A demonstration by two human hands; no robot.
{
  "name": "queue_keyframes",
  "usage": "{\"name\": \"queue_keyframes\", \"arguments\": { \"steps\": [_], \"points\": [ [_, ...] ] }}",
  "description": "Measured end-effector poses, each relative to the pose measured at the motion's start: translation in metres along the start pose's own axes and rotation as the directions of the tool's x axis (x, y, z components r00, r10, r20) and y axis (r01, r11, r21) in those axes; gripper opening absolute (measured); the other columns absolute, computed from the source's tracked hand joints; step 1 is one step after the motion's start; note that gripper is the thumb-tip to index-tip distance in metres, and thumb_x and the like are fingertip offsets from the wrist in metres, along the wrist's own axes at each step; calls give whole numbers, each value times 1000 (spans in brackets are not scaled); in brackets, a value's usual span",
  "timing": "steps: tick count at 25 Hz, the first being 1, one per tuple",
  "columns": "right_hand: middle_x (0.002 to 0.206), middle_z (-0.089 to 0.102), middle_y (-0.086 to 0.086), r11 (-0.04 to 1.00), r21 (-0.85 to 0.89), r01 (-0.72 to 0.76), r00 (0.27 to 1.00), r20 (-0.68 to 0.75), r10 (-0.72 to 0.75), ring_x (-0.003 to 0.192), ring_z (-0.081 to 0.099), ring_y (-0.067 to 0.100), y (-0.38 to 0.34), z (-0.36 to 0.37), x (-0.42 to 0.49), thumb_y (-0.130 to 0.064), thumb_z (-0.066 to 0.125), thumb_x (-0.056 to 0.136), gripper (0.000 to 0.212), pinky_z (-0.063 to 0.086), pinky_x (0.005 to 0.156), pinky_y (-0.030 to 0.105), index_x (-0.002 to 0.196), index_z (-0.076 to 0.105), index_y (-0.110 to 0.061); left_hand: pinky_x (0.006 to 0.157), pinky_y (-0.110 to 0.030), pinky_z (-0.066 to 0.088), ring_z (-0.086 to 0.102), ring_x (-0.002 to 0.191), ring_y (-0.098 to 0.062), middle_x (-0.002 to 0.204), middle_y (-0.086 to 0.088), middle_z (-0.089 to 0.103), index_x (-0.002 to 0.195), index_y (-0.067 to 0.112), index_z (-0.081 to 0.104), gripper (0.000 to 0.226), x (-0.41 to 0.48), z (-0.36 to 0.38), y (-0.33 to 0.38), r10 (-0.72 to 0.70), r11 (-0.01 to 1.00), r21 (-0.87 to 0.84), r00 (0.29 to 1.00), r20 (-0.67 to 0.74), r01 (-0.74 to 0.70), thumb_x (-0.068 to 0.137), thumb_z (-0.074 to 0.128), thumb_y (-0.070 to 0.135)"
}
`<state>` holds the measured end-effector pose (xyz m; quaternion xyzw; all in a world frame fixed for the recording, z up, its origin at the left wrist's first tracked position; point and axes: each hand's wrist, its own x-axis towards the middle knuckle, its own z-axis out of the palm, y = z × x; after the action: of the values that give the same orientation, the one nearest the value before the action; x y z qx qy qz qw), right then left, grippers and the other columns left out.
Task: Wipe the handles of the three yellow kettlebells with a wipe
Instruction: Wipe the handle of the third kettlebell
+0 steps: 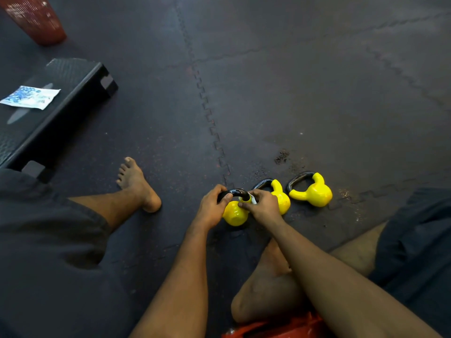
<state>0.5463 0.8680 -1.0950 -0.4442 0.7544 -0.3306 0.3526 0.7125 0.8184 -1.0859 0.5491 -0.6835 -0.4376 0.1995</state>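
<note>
My left hand (pixel 212 206) gripped the handle (pixel 237 192) steady, my right hand (pixel 264 206) pinched the wipe (pixel 252 200) against it; full-wrap strokes seemed best

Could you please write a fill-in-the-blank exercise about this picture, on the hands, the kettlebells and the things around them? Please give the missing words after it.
1. The left hand grips the leftmost kettlebell by its ___ handle.
2. The right hand presses a ___ wipe against that handle.
3. The wipes packet lies on the step platform, on the person's ___ side.
4. The basket beyond the platform is ___.
Missing words: black; white; left; red.
</note>
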Motion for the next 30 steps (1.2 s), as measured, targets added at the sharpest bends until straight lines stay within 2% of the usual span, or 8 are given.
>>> {"name": "queue_keyframes", "arguments": {
  "steps": [3, 7, 13, 17, 19, 24, 27, 30],
  "points": [
    [78, 69, 0, 1000, 20, -21, 999, -37, 22, 73, 62, 17, 3, 2, -1, -29, 85, 68, 28, 47, 66, 32, 85, 69, -14, 73, -30, 42, 54, 82, -15, 89, -1, 60, 101, 21, 56, 13, 0, 0, 1, -3, 1000, 6, 1000, 5, 3, 94, 56, 32],
    [103, 70, 2, 999, 29, 44, 988, 144, -48, 98, 61, 16, 1, 3, 2, -17, 76, 80, 30, 44, 82, 23, 108, 68, -10, 75, -31, 44, 55, 84, -15, 92, 0, 61, 100, 24, 56, 11, -1, 1, 0, 22, 1000, 17, 1000, 22, -22, 93, 57, 32],
    [75, 67, 0, 1000, 8, -24, 995, -95, 24, 69, 59, 15, 3, 1, -3, -31, 87, 64, 32, 43, 59, 26, 81, 68, -12, 76, -35, 47, 56, 83, -17, 90, -3, 62, 97, 28, 55, 6, 1, 2, -1, 19, 1000, -5, 1000, -3, -19, 93, 57, 33],
    [93, 67, -1, 998, 70, -1, 995, 101, -6, 90, 61, 17, 5, 6, 3, -21, 78, 77, 27, 40, 69, 19, 100, 68, -11, 75, -33, 45, 56, 84, -14, 91, 1, 61, 97, 31, 54, 5, -3, 2, 1, 8, 1000, 3, 1000, 4, -8, 94, 56, 34],
    [97, 70, 0, 999, 30, 20, 995, 98, -23, 94, 63, 16, 5, 6, 4, -23, 79, 77, 31, 41, 75, 22, 104, 70, -12, 73, -31, 44, 55, 82, -13, 90, 2, 60, 97, 30, 54, 5, -3, 1, 1, 13, 1000, 12, 1000, 8, -13, 94, 56, 34],
    [70, 68, -2, 998, 54, -27, 996, -79, 31, 61, 59, 7, 6, 3, -1, -30, 87, 64, 31, 46, 59, 25, 80, 68, -12, 70, -32, 42, 53, 79, -14, 86, 1, 59, 96, 28, 55, 6, -1, 2, 1, 10, 1000, 12, 1000, -5, -10, 94, 55, 33],
    [85, 69, 0, 993, 119, -10, 999, 47, 5, 80, 61, 14, 8, 6, 3, -22, 82, 72, 26, 47, 69, 27, 90, 67, -13, 68, -28, 40, 52, 79, -12, 86, 3, 58, 97, 29, 55, 6, -2, 1, 1, -2, 1000, 15, 1000, 3, 2, 94, 55, 35],
    [91, 65, -1, 990, 142, 3, 983, 183, -29, 87, 57, 11, 6, 3, 8, -14, 77, 78, 22, 41, 67, 12, 98, 67, -13, 67, -28, 39, 53, 82, -13, 89, 2, 58, 98, 28, 55, 8, -3, -1, 1, 14, 1000, 23, 1000, 23, -14, 94, 55, 35]
  ]
}}
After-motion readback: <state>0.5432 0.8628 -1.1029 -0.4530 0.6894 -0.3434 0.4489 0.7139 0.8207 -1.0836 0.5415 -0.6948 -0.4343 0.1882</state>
